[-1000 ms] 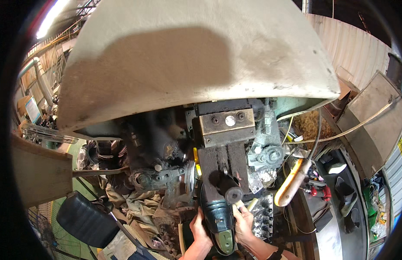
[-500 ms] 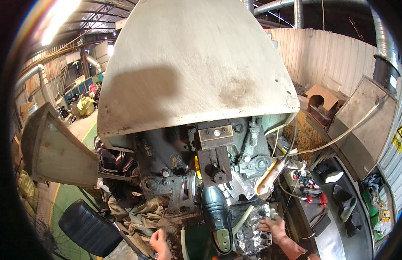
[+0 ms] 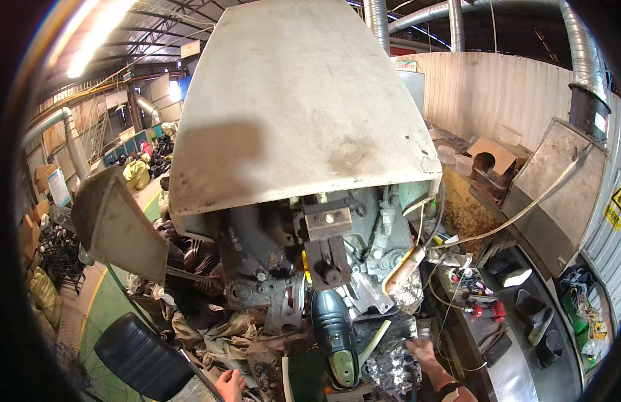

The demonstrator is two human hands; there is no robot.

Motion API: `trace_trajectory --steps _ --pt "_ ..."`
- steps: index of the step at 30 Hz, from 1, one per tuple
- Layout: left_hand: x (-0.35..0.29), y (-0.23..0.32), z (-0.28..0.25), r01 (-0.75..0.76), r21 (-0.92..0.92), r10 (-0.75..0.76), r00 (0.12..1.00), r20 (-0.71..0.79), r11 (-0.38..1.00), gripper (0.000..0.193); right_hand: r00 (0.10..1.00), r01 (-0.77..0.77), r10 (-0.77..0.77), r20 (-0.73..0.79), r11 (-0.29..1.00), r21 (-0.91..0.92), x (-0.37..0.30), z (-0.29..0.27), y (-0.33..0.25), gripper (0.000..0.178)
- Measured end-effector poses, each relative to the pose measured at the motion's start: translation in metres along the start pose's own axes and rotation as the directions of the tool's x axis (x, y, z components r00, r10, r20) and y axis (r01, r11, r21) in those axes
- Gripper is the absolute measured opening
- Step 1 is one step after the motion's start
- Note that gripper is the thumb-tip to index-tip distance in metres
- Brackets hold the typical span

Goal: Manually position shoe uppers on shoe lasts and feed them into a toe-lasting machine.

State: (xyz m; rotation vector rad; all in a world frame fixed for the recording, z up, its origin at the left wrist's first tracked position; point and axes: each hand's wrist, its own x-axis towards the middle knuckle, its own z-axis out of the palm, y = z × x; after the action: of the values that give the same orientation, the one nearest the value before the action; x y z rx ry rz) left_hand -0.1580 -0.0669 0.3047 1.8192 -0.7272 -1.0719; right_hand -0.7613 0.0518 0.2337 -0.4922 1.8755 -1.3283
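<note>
A shiny black shoe (image 3: 330, 319) sits sole-down with its toe under the machine's dark clamp block (image 3: 328, 258). A pale green piece (image 3: 345, 367) fills its heel end. My right hand (image 3: 425, 352) is to the right of the shoe, at the edge of a worn, shiny metal plate (image 3: 395, 358); its fingers point left and look apart. At the bottom edge, my left hand (image 3: 230, 384) is left of the shoe, partly cut off, with its fingers curled and nothing visible in them. A pale strip (image 3: 374, 340) slants beside the shoe.
The big off-white machine hood (image 3: 297, 114) hangs over the work. On the left are a black padded seat (image 3: 139, 355) and a hinged side panel (image 3: 126, 224). A yellow-handled tool (image 3: 401, 271) dangles at right. Tools and several shoes occupy a metal bench (image 3: 518, 362).
My left hand has moved left and down, and its fingers now curl upward. The right hand has shifted slightly right along the plate. The whole view has turned a little; the shoe stays under the clamp.
</note>
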Motion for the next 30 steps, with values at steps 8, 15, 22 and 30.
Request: trace_trajectory --steps 8,15,22,30 --pt "-0.068 -0.080 -0.101 0.091 -0.213 -0.077 0.995 0.070 0.973 0.037 0.838 0.016 -0.103 -0.535 0.986 -0.164 -0.052 -0.112 0.035 0.054" --pt "-0.126 0.034 -0.027 -0.378 0.152 0.334 0.908 0.252 0.913 0.036 0.823 -0.007 0.080 -0.562 0.991 0.131 -0.155 -0.160 0.051 0.048" --pt "-0.291 0.180 0.101 -0.925 -0.332 0.940 0.067 0.334 0.184 0.028 0.861 0.027 0.112 -0.496 0.964 0.265 -0.218 -0.218 0.034 0.048" --pt "-0.451 0.082 0.210 -0.800 -0.599 0.570 -0.513 0.642 -0.045 0.013 0.629 0.341 0.292 -0.720 0.729 0.593 -0.272 -0.382 0.119 0.053"
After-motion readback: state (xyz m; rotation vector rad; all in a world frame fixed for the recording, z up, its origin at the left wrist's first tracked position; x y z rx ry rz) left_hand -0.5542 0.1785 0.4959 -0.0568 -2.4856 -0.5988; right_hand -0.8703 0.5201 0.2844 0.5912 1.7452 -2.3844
